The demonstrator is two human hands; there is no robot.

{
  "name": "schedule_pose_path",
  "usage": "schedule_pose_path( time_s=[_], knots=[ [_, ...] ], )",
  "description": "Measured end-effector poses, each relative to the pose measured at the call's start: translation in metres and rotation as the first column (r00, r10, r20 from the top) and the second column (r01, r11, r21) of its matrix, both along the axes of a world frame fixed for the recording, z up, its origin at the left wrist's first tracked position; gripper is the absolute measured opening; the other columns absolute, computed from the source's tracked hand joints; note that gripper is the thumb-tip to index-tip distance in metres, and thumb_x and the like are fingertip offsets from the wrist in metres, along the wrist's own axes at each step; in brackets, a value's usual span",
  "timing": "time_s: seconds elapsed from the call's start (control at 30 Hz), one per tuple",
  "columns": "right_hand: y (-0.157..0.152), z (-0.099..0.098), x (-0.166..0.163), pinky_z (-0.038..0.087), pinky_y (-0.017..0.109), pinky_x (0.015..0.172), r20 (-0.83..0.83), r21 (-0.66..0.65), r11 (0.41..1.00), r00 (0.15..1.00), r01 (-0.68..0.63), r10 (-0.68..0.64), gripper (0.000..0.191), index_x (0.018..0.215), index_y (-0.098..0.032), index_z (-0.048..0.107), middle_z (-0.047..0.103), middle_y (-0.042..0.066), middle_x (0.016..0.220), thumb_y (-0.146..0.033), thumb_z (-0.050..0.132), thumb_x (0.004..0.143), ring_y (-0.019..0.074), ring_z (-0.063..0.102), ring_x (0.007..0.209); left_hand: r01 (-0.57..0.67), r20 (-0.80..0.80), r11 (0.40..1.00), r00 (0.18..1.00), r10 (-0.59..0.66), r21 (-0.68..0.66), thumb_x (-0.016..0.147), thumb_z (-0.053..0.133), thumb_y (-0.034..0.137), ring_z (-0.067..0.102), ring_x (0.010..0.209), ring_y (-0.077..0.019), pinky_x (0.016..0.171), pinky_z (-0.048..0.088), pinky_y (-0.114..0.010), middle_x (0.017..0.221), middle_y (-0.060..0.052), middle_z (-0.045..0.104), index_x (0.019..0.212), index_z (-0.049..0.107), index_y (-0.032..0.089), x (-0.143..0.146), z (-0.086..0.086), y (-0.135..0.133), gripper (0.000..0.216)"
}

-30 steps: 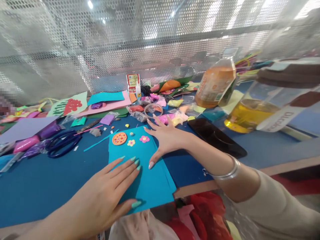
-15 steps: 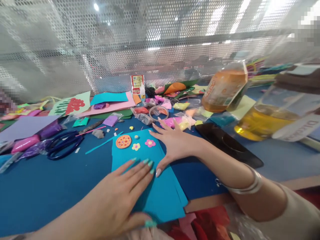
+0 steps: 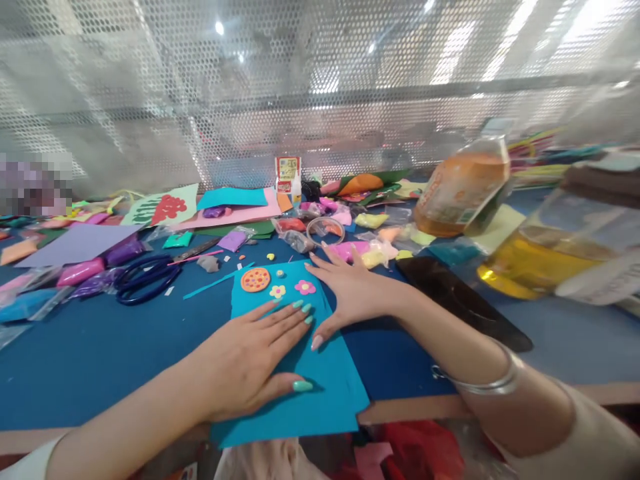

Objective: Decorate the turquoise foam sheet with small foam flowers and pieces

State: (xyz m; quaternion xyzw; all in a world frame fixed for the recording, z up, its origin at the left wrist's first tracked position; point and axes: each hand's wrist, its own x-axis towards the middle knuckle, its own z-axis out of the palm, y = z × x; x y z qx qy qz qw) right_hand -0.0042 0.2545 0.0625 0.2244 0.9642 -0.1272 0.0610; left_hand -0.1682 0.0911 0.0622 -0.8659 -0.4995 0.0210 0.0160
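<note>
Flat on a bright blue sheet of paper (image 3: 325, 400) lies my left hand (image 3: 250, 357), fingers stretched out and thumb apart. My right hand (image 3: 357, 287) has its fingers spread over the sheet's upper right edge, thumb resting on the paper. Just beyond my left fingertips are a yellow flower (image 3: 277, 291) and a pink flower (image 3: 305, 287). An orange disc with coloured dots (image 3: 255, 280) is at the sheet's upper left, and a small round piece (image 3: 281, 273) sits beside it. The sheet's near end overhangs the table edge.
Blue-handled scissors (image 3: 145, 280) lie left, near bagged clay (image 3: 83, 271) and a lilac sheet (image 3: 80, 245). A tape ring (image 3: 325, 231) is beyond my right hand. Rightward stand an orange drink bottle (image 3: 457, 190), a container of yellow liquid (image 3: 540, 253) and a dark flat piece (image 3: 465, 303).
My left hand has slid a little up the sheet towards the flowers and lies flatter. My right hand stays at the edge. The view has turned slightly left.
</note>
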Motion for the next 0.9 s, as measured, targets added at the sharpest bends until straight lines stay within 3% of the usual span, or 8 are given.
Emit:
schedule_pose_path(
  time_s=[0.13, 0.2, 0.3, 0.37, 0.47, 0.6, 0.77, 0.9],
  knots=[
    [0.000, -0.002, 0.001, -0.001, 0.066, 0.102, -0.009, 0.014, 1.000, 1.000, 0.001, -0.001, 0.126, 0.145, -0.012, 0.015, 0.007, 0.016, 0.150, -0.079, 0.057, 0.047, 0.0441, -0.002, 0.135, 0.027, -0.035, 0.996, 0.999, -0.024, 0.087, 0.091, 0.038, 0.043, 0.036, 0.130, -0.0216, 0.107, 0.034, -0.037, 0.142, -0.008, 0.034, 0.141, 0.024, 0.018, -0.010, -0.009, -0.030, 0.058],
    [-0.001, -0.001, 0.001, 0.002, 0.065, 0.104, 0.010, 0.000, 1.000, 1.000, 0.005, -0.005, 0.128, 0.145, -0.011, 0.014, 0.006, 0.016, 0.150, -0.079, 0.058, 0.046, 0.0435, -0.001, 0.135, 0.024, -0.020, 0.986, 1.000, -0.021, 0.166, 0.090, 0.042, 0.038, 0.041, 0.127, -0.0217, 0.106, 0.037, -0.035, 0.141, -0.006, 0.038, 0.142, 0.023, 0.019, -0.018, -0.014, -0.053, 0.058],
    [-0.001, 0.002, -0.001, 0.008, 0.062, 0.106, 0.023, -0.026, 1.000, 1.000, 0.008, -0.008, 0.132, 0.145, -0.011, 0.013, 0.004, 0.015, 0.151, -0.082, 0.056, 0.043, 0.0426, 0.000, 0.136, 0.021, -0.028, 0.984, 0.999, -0.016, 0.175, 0.088, 0.043, 0.042, 0.046, 0.123, -0.0223, 0.105, 0.039, -0.034, 0.138, -0.006, 0.043, 0.142, 0.024, 0.018, -0.024, -0.016, -0.072, 0.062],
    [-0.002, 0.003, -0.001, 0.011, 0.061, 0.106, 0.022, -0.029, 0.999, 1.000, 0.013, -0.012, 0.131, 0.145, -0.012, 0.014, 0.005, 0.014, 0.151, -0.081, 0.057, 0.043, 0.0425, 0.002, 0.136, -0.003, -0.021, 0.987, 1.000, 0.007, 0.163, 0.087, 0.040, 0.051, 0.045, 0.124, -0.0245, 0.105, 0.038, -0.037, 0.139, -0.009, 0.041, 0.143, 0.021, 0.016, -0.022, -0.016, -0.069, 0.068],
    [-0.004, 0.004, -0.002, 0.017, 0.059, 0.106, 0.031, -0.022, 0.999, 0.999, 0.027, -0.027, 0.129, 0.145, -0.012, 0.015, 0.007, 0.014, 0.151, -0.079, 0.059, 0.044, 0.0421, 0.006, 0.136, -0.058, 0.001, 0.993, 0.998, 0.058, 0.106, 0.086, 0.034, 0.060, 0.033, 0.132, -0.0271, 0.108, 0.032, -0.042, 0.145, -0.012, 0.029, 0.144, 0.015, 0.015, -0.011, -0.013, -0.043, 0.076],
    [-0.005, 0.003, -0.002, 0.015, 0.061, 0.105, 0.043, -0.007, 0.999, 0.998, 0.037, -0.037, 0.127, 0.145, -0.011, 0.016, 0.008, 0.015, 0.150, -0.076, 0.061, 0.045, 0.0435, 0.008, 0.135, -0.125, -0.003, 0.992, 0.992, 0.125, -0.012, 0.090, 0.027, 0.056, 0.018, 0.137, -0.0243, 0.112, 0.020, -0.044, 0.149, -0.009, 0.018, 0.144, 0.010, 0.017, -0.010, -0.009, -0.012, 0.069],
    [-0.002, 0.001, 0.000, 0.012, 0.061, 0.106, 0.005, -0.019, 1.000, 1.000, 0.023, -0.023, 0.128, 0.145, -0.013, 0.016, 0.009, 0.014, 0.150, -0.079, 0.059, 0.044, 0.0427, 0.008, 0.135, -0.197, 0.088, 0.977, 0.978, 0.190, 0.083, 0.086, 0.014, 0.065, 0.006, 0.139, -0.0273, 0.112, 0.009, -0.049, 0.152, -0.011, 0.004, 0.144, -0.007, 0.015, -0.033, -0.010, -0.024, 0.080],
    [0.000, 0.000, 0.001, 0.007, 0.062, 0.106, 0.014, -0.029, 0.999, 1.000, 0.019, -0.018, 0.129, 0.145, -0.013, 0.015, 0.009, 0.012, 0.151, -0.081, 0.057, 0.044, 0.0425, 0.005, 0.136, -0.236, 0.058, 0.961, 0.971, 0.230, 0.142, 0.087, 0.022, 0.063, 0.001, 0.139, -0.0329, 0.110, 0.007, -0.055, 0.152, -0.008, -0.005, 0.144, 0.001, 0.022, -0.040, -0.010, -0.029, 0.074]
  ],
)
